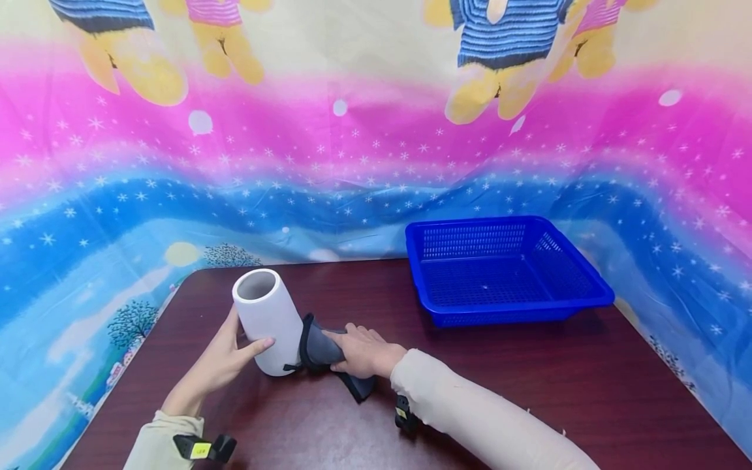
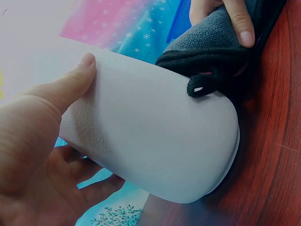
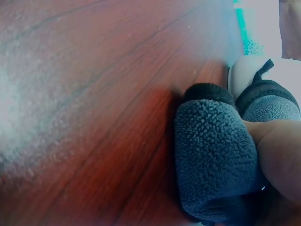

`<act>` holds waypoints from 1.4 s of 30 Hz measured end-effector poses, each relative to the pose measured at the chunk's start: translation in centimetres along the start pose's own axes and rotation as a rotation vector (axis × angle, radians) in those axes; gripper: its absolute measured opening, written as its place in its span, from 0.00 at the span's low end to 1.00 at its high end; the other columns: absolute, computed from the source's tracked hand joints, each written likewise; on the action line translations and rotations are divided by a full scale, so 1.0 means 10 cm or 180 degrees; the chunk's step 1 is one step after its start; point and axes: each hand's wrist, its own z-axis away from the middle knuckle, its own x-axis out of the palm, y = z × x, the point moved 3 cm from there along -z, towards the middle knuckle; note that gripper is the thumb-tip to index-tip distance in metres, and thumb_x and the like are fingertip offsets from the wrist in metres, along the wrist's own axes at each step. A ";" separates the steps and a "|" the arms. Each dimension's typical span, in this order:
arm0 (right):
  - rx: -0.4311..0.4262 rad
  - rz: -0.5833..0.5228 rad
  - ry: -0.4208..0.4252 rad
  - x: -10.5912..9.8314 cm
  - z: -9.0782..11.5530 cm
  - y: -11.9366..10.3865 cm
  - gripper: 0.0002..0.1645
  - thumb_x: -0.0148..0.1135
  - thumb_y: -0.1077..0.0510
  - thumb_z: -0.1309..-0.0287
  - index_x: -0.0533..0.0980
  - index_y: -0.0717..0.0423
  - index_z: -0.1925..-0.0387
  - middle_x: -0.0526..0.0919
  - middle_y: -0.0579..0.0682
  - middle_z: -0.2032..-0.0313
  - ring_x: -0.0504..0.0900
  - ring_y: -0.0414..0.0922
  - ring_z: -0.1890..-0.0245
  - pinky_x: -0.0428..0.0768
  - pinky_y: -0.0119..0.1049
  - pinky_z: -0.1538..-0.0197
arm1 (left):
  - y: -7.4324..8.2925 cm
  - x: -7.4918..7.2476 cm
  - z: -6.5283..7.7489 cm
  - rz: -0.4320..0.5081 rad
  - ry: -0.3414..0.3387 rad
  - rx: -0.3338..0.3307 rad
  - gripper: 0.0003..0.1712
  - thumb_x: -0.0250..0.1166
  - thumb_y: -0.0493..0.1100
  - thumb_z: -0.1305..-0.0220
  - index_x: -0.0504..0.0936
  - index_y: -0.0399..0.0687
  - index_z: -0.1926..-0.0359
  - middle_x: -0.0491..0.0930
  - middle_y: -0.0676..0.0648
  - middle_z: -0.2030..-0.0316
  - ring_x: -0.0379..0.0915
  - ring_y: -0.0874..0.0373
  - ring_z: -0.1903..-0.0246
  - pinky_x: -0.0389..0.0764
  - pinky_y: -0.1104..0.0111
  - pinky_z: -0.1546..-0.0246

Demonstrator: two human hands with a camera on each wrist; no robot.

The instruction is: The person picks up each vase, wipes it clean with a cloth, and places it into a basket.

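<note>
A white, smooth vase (image 1: 275,329) with a round open mouth is at the left of the table, its base down at the tabletop. My left hand (image 1: 226,352) grips it from the left, thumb across the front and fingers behind. Against the vase's lower right side lies a grey fleecy cloth (image 1: 320,344) with black edging. My right hand (image 1: 365,352) holds this cloth bunched up, and part of it hangs below the fingers. The left wrist view shows a small black loop on the cloth (image 2: 202,40) lying over the vase (image 2: 150,127) near its base.
A blue plastic basket (image 1: 511,310) with mesh walls stands at the back right of the dark wooden table (image 1: 470,365). Behind the table hangs a colourful printed curtain (image 1: 352,150). Each sleeve carries a small black wrist device.
</note>
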 end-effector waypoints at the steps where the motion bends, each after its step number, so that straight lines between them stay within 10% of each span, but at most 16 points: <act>1: -0.0001 0.0005 0.0001 0.00 0.00 0.01 0.44 0.68 0.41 0.38 0.59 0.28 0.24 0.77 0.50 0.49 0.73 0.42 0.57 0.72 0.33 0.58 | 0.00 0.00 0.00 0.0005 -0.0004 -0.0002 0.54 0.69 0.43 0.34 0.42 0.52 0.20 0.63 0.37 0.29 0.66 0.43 0.36 0.76 0.42 0.40; 23: -0.0006 -0.0021 -0.0033 0.05 -0.01 0.03 0.44 0.67 0.41 0.38 0.58 0.24 0.24 0.75 0.49 0.50 0.71 0.43 0.55 0.70 0.35 0.53 | 0.00 0.01 0.01 0.0004 0.0034 -0.0143 0.52 0.69 0.46 0.33 0.44 0.55 0.20 0.66 0.37 0.31 0.69 0.41 0.35 0.76 0.41 0.39; 42: -0.0002 -0.0024 -0.0003 0.05 -0.02 0.03 0.44 0.67 0.41 0.38 0.59 0.23 0.25 0.75 0.49 0.50 0.71 0.44 0.55 0.71 0.37 0.52 | 0.12 0.22 0.03 -0.0373 0.1203 -0.0523 0.60 0.78 0.54 0.47 0.50 0.48 0.24 0.65 0.39 0.37 0.68 0.43 0.41 0.72 0.45 0.45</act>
